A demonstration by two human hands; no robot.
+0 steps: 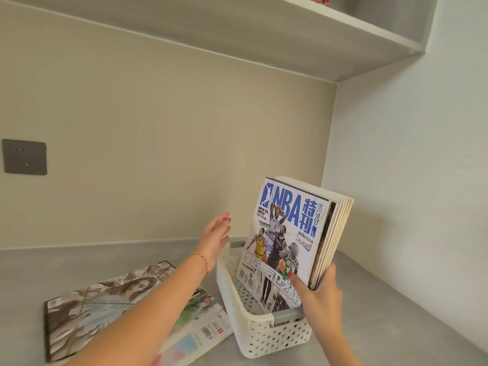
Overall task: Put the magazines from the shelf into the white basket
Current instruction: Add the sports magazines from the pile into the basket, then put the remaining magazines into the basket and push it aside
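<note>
A stack of magazines, NBA cover in front, stands upright in the white basket, gripped by the right hand; the left hand hovers open-fingered beside it, above loose magazines on the grey surface

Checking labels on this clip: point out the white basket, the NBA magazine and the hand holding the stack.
white basket (266, 336), head view, on its perforated near wall.
NBA magazine (287, 228), head view, on the middle of its front cover.
right hand (320, 294), head view, on the back of the hand gripping the stack's lower corner.
</note>
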